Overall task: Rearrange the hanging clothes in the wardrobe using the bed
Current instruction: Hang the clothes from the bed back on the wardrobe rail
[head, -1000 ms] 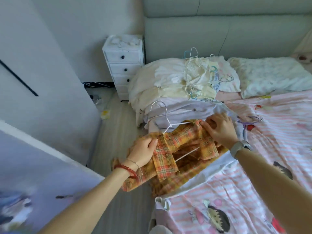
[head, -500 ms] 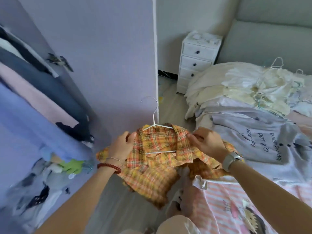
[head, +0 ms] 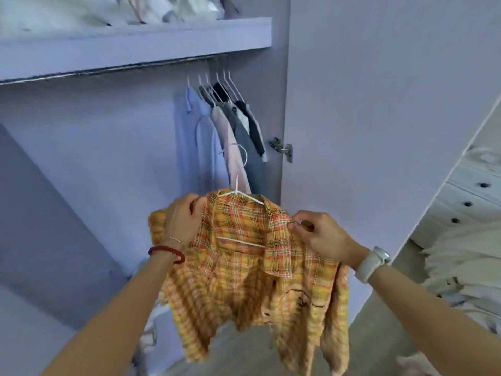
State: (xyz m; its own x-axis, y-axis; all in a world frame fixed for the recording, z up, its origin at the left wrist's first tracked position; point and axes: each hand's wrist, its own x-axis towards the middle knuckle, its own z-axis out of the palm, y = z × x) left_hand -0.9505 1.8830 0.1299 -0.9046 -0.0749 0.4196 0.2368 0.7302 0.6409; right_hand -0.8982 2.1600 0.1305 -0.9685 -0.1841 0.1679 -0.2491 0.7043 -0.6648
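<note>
Holding the plaid shirt (head: 244, 267) on its white hanger (head: 238, 194) at lower centre, left hand (head: 184, 221) gripping one shoulder, right hand (head: 320, 234) pinching the other; several clothes (head: 225, 131) are hanging above, apparently on a rail, this one not yet hung.

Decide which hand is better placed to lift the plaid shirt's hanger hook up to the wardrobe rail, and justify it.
Probably the left hand: it grips the plaid shirt nearer the hanger hook, below the hanging clothes. The right hand pinches the far shoulder.
</note>
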